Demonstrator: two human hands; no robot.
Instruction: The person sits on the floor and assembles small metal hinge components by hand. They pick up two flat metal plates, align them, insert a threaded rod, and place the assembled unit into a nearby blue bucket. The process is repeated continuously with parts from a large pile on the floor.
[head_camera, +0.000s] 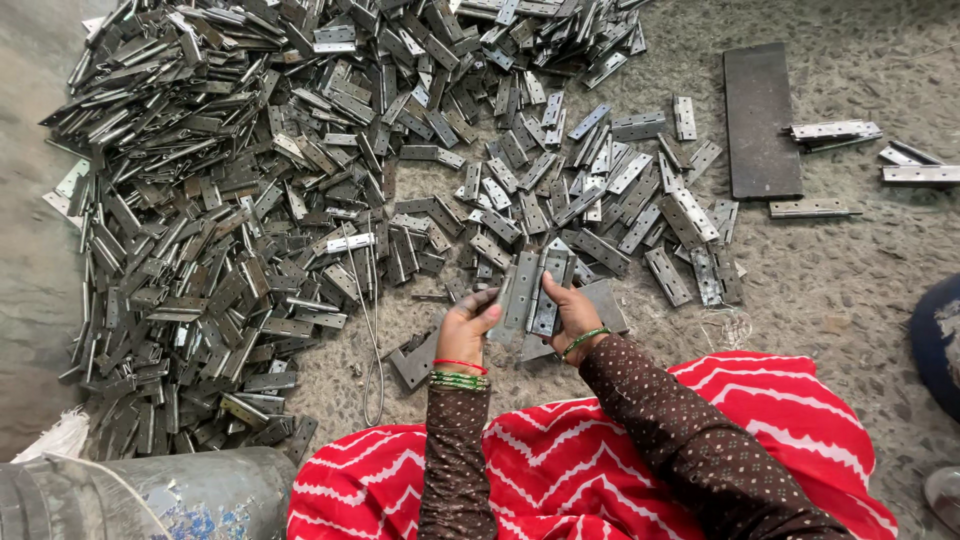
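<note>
My left hand and my right hand together hold an opened grey metal hinge upright in front of me, one leaf in each hand. Both wrists wear bangles, and my sleeves are dark brown with small dots. Just beyond the hinge, a huge heap of grey metal hinges spreads over the stone floor from the left to the middle. Loose hinges lie scattered right behind my hands. A thin bent wire lies on the floor to the left of my left hand.
A flat dark metal plate lies at the upper right, with a few long hinges beside it. Red cloth with white zigzag stripes covers my lap. A grey sack or drum sits at the bottom left. A dark rounded object is at the right edge.
</note>
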